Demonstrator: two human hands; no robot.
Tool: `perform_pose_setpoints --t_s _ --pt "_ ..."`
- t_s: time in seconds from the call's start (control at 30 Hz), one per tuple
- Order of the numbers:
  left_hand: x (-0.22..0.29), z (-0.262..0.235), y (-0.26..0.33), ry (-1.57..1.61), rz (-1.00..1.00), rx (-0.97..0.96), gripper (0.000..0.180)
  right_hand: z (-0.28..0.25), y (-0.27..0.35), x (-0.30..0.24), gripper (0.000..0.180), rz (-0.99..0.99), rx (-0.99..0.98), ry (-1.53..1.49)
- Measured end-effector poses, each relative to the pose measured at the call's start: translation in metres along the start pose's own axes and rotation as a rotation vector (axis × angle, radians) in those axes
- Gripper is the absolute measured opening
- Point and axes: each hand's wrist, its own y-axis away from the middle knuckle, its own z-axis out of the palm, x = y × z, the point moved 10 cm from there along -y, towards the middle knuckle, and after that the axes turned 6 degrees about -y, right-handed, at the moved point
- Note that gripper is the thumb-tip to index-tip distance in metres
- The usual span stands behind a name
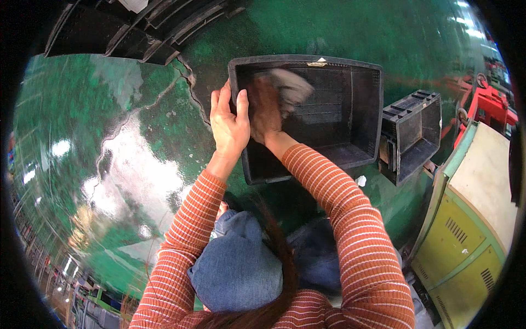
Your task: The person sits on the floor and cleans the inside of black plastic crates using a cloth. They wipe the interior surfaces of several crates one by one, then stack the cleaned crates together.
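Observation:
A black plastic crate (350,118) is in front of me, its open side toward me. My left hand (230,120) grips its left rim, fingers outside and thumb on the inner side. Inside the crate, against its left part, is my right hand (267,109), smeared by motion. A pale, cloth-like rag (293,86) shows at that hand, also blurred. How the right fingers lie on it is hard to make out.
To the right stands a smaller black crate (413,134) on the green floor (307,33). A yellow-green metal cabinet (466,225) and red equipment (490,107) are at the far right. More black crates (126,30) lie at the upper left. A crack runs across the floor.

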Motion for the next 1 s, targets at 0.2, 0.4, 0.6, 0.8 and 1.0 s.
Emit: perform_pose_setpoints --t_s 0.2,0.4,0.6,0.8,1.0 --pt "0.001 -0.002 0.003 0.012 0.043 -0.012 0.036 -0.078 0.015 0.112 0.048 -0.146 -0.253 0.259" --pt "0.013 0.018 0.006 0.025 0.069 -0.033 0.036 -0.082 0.042 0.185 0.064 0.611 -0.068 0.31" --pt "0.015 0.021 0.003 0.028 0.094 -0.041 0.037 0.008 0.018 0.016 0.057 -0.151 -0.257 0.218" --pt "0.019 0.018 0.003 -0.012 0.12 -0.061 0.039 -0.084 0.035 0.103 0.044 -0.14 0.029 0.407" --pt "0.014 0.02 0.008 0.023 0.065 -0.053 0.037 -0.069 0.02 0.109 0.051 0.538 -0.049 0.396"
